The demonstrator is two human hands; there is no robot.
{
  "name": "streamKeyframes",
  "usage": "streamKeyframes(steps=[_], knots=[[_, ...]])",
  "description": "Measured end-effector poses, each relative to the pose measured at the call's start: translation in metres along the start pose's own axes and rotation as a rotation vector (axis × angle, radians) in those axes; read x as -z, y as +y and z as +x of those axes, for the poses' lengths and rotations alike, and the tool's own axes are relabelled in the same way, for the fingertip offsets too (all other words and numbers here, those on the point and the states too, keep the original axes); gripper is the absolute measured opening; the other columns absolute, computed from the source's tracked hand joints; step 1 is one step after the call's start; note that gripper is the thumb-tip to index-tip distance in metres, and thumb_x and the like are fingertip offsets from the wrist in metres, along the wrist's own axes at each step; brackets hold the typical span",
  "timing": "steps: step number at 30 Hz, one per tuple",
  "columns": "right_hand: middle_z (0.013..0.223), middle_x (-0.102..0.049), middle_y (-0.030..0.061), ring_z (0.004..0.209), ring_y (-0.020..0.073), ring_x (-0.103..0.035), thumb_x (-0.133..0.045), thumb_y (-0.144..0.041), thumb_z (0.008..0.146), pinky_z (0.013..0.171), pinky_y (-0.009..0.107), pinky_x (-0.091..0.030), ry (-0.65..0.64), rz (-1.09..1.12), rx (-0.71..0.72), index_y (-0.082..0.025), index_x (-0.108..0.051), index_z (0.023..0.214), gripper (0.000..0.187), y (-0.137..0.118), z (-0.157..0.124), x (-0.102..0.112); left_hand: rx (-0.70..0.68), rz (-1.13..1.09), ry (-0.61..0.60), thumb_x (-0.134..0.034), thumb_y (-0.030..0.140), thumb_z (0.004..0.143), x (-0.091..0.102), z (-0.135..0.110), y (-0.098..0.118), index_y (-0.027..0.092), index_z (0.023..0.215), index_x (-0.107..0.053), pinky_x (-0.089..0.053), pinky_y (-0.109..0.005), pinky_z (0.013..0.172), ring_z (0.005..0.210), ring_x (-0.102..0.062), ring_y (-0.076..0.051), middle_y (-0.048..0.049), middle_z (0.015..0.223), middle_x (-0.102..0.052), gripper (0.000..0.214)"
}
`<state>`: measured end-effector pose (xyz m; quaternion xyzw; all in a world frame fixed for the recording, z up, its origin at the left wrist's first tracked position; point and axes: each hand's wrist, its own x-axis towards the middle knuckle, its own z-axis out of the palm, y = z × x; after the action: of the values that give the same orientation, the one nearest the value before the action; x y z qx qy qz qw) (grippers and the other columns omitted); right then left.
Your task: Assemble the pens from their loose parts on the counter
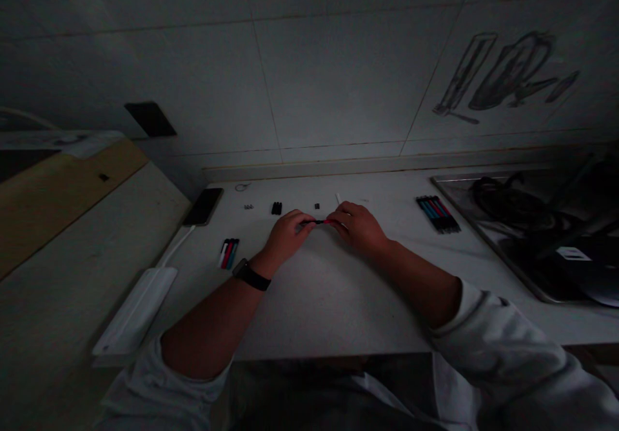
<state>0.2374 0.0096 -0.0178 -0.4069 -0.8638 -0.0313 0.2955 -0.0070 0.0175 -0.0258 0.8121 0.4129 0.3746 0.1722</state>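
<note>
From the head camera I record a slim pen-like piece [320, 222] at the centre of the frame, held between the two hands; its long axis lies nearly level, left to right, with the black part toward the left and the red part toward the right; fingers cover both ends, so I cannot tell which is the tip. The left hand [291, 230] has thumb and fingers pinched on the black part; the right hand [358, 226] is pinched likewise on the red part.

Surroundings, as I find them: small black pieces [317, 206] lie just above the held piece; black cylinders [276, 208] and small silvery parts [248, 207] sit farther left; a white strip [338, 197] shows just above the right hand, which may cover its lower end; short coloured barrels [229, 253] lie left of centre, near the watch [251, 275]; a row of pens [438, 214] slants at right of centre, beside a metal-rimmed tray [488, 248]; a phone [204, 207] lies at left, a white cable [175, 246] reaching it.
</note>
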Motion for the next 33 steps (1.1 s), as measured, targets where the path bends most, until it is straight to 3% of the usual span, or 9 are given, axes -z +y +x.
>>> streamKeyframes(steps=[15,21,26,30,33], knots=[[0.099,-0.071,0.0103,0.089,0.0219,-0.062,-0.057,-0.029,0.104,0.083,0.036,-0.042,0.028,0.013,0.089,-0.02,-0.078,0.108,0.023,-0.002,0.0,0.0,0.073,-0.03,-0.103,-0.061,0.031,0.101,0.0,-0.001,0.003,0.021,0.091,-0.075,-0.053,-0.034,0.083,0.087,-0.068,-0.019,-0.0032,0.091,-0.074,0.019],[0.096,-0.073,0.0095,0.088,0.0223,-0.065,-0.057,-0.029,0.105,0.085,0.036,-0.043,-0.011,0.038,0.08,-0.02,-0.079,0.109,0.025,-0.002,0.0,-0.002,0.072,-0.04,-0.061,-0.067,0.027,0.096,0.001,-0.001,0.005,0.022,0.095,-0.076,-0.054,-0.035,0.088,0.092,-0.069,-0.019,-0.0031,0.095,-0.075,0.01],[0.105,-0.075,0.0118,0.095,0.0254,-0.067,-0.056,-0.031,0.104,0.09,0.04,-0.048,-0.001,0.089,-0.012,-0.021,-0.071,0.127,0.029,-0.001,0.0,0.0,0.059,-0.042,-0.001,-0.07,0.026,0.094,0.002,0.0,0.005,0.023,0.097,-0.076,-0.055,-0.037,0.089,0.094,-0.07,-0.02,-0.0037,0.097,-0.075,0.008],[0.114,-0.073,0.0139,0.105,0.0298,-0.067,-0.063,-0.039,0.099,0.095,0.047,-0.052,0.184,0.17,-0.195,-0.021,-0.06,0.138,0.043,0.003,0.001,0.004,0.118,-0.059,0.125,-0.068,0.03,0.095,0.003,0.0,-0.004,0.022,0.098,-0.076,-0.056,-0.039,0.091,0.095,-0.07,-0.021,-0.0047,0.099,-0.076,0.011],[0.114,-0.072,0.013,0.102,0.0277,-0.069,-0.062,-0.038,0.098,0.094,0.046,-0.055,0.296,0.233,-0.303,-0.021,-0.062,0.13,0.036,0.008,0.002,0.004,0.194,-0.086,0.219,-0.068,0.032,0.095,0.003,0.0,-0.01,0.022,0.099,-0.076,-0.057,-0.039,0.093,0.096,-0.071,-0.021,-0.005,0.101,-0.077,0.013]])
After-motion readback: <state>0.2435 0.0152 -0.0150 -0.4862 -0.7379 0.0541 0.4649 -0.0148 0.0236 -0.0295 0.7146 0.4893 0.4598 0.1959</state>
